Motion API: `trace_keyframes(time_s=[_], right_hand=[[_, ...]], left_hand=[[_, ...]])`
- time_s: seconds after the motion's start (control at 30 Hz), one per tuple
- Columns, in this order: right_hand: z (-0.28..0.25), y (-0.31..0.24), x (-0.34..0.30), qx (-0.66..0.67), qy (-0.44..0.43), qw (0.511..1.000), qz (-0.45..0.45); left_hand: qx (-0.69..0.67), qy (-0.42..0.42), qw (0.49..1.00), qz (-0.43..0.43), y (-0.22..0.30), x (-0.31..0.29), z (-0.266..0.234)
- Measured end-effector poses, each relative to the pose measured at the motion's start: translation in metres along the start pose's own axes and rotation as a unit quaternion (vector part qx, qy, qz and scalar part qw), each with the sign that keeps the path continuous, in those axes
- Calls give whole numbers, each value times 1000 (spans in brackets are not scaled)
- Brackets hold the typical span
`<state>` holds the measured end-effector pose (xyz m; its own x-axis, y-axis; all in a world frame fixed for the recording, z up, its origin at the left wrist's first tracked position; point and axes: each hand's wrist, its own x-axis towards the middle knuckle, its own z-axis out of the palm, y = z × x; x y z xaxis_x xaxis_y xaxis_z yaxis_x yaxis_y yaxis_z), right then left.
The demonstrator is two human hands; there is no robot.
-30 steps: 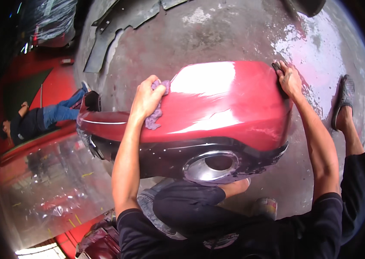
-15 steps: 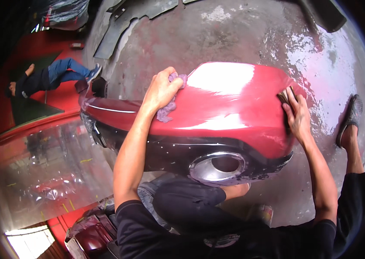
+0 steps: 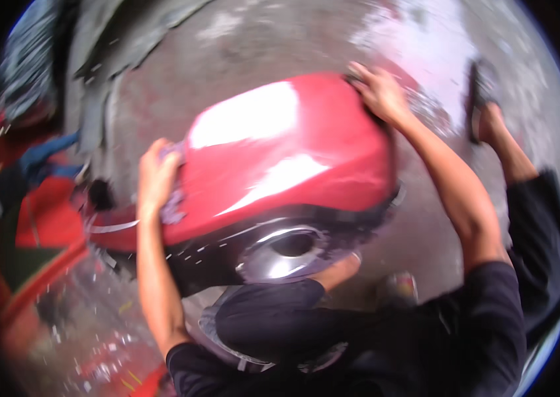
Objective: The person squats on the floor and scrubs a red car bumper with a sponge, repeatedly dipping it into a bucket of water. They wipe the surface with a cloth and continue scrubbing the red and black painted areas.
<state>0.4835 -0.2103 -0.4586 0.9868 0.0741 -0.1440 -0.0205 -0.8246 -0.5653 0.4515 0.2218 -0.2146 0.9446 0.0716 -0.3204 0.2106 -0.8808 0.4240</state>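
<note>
A glossy red car bumper (image 3: 273,178) with a black lower edge lies across in front of me, over my knees. A round silver exhaust trim (image 3: 280,255) sits in its near side. My left hand (image 3: 157,175) is closed on a crumpled purple cloth (image 3: 174,202) and rests on the bumper's left part. At the bumper's far right corner, my right hand (image 3: 382,96) presses a small dark piece of folded sandpaper (image 3: 354,75) against the edge. Blur and the fingers hide most of that piece.
Grey panels (image 3: 111,40) lie on the floor at the far left. Another person (image 3: 35,159) is on the left, by red bodywork. Transparent sheeting (image 3: 81,324) spreads at the lower left. A can (image 3: 402,289) stands near my legs, and a shod foot (image 3: 482,99) shows at right.
My right hand has slid from the bumper's right side to its far corner. The whole view has shifted and turned, carrying the bumper leftward in it. My left hand still holds the cloth.
</note>
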Motion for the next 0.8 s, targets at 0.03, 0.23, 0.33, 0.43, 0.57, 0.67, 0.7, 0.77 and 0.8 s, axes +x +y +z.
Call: trace_keyframes(time_s=[0.03,0.23,0.33,0.43,0.57,0.67,0.7,0.77,0.8], right_hand=[[5,0,11,9,-29,998,47],[-21,-38,-79,141,17,978,-156],[-2,-5,-22,115,21,993,-25],[6,4,8,94,4,994,57],[-12,-37,-66,145,34,983,-108],[-4,-4,-31,137,6,987,-83],[-7,6,-7,125,-22,992,-19],[-12,-6,11,81,-71,992,68],[-11,-2,0,94,-38,995,2]], left_hand=[[12,-10,999,45,-2,1,-4],[38,-25,999,-20,13,-7,-9],[37,-5,999,34,7,2,-5],[26,-23,999,14,15,7,-5],[26,-26,999,-5,5,-4,-12],[36,-22,999,8,2,-3,-10],[34,-22,999,15,6,1,-8],[31,-23,999,20,7,2,-8],[28,-25,999,23,9,4,-7]])
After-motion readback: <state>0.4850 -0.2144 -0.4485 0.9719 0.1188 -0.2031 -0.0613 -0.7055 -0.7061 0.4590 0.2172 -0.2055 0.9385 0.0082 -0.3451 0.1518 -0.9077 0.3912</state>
